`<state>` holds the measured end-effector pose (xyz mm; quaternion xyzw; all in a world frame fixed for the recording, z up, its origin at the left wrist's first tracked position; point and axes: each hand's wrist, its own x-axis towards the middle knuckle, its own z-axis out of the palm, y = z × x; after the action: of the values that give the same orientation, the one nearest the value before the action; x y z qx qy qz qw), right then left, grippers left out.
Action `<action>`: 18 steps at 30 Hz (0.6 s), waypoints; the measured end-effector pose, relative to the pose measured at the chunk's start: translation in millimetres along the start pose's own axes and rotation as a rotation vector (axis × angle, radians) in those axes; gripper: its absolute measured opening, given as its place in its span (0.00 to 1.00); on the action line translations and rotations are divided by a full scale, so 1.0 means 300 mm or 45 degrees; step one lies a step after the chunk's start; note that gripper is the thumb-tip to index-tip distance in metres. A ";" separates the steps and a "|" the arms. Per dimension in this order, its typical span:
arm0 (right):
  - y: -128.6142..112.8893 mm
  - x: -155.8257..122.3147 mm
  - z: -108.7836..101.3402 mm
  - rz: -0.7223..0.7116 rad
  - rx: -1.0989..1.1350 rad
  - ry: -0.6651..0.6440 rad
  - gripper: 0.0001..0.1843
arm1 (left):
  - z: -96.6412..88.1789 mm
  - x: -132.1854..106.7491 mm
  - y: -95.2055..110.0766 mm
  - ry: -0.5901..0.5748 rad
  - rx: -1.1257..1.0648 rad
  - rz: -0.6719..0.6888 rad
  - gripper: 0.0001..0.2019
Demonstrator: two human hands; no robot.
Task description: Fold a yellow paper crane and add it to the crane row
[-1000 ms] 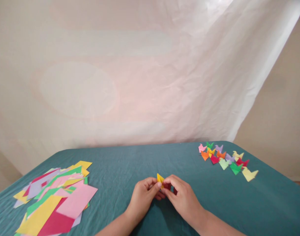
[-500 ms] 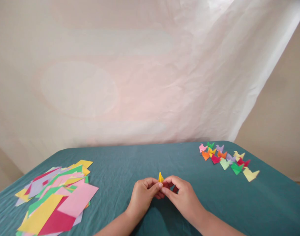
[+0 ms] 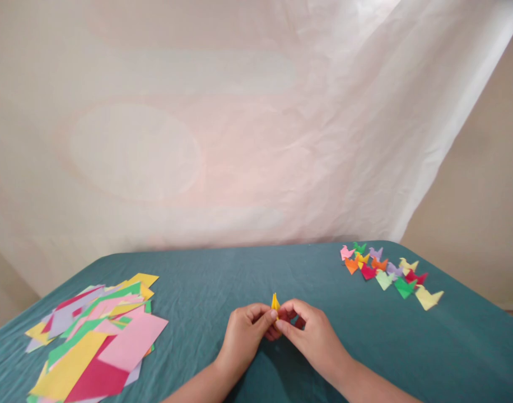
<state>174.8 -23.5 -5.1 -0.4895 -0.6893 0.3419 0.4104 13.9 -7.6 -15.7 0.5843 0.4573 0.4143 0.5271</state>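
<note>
Yellow folded paper (image 3: 275, 302) stands point up between your fingertips, at the near middle of the bench (image 3: 206, 285) and seemingly held just above its dark green cover. Your left hand (image 3: 245, 336) has its grip closed on the lower left of the piece, thumb toward you; your right hand (image 3: 314, 336) pinches it from the other side, thumb and forefinger meeting the paper close to your left thumb. Your fingers hide the lower part, so you cannot tell from here how its folds lie there. What shows is a narrow, layered peak, so the step in hand looks like late shaping of a small fold rather than a first crease. Bird-shaped papers (image 3: 405, 287) lie grouped to your right, well apart from your hands, and flat coloured sheets (image 3: 134, 340) lie heaped to your left; the piece you hold probably belongs with the birds. Your next move likely calls for one grip to steady the base while the other eases the peak into line and presses the crease, lightly, since such thin layers could slip or buckle.
</note>
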 end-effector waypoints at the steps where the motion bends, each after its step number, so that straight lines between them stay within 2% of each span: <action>1: 0.000 0.000 -0.001 0.005 0.010 -0.001 0.02 | 0.001 -0.001 0.000 -0.006 0.008 0.008 0.15; 18: -0.003 -0.002 -0.001 -0.030 0.079 0.002 0.05 | 0.002 -0.006 0.018 -0.030 0.044 0.048 0.17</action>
<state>174.7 -24.4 -4.4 -0.4685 -0.6839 0.3578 0.4299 14.5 -9.7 -10.3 0.6066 0.4472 0.4092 0.5143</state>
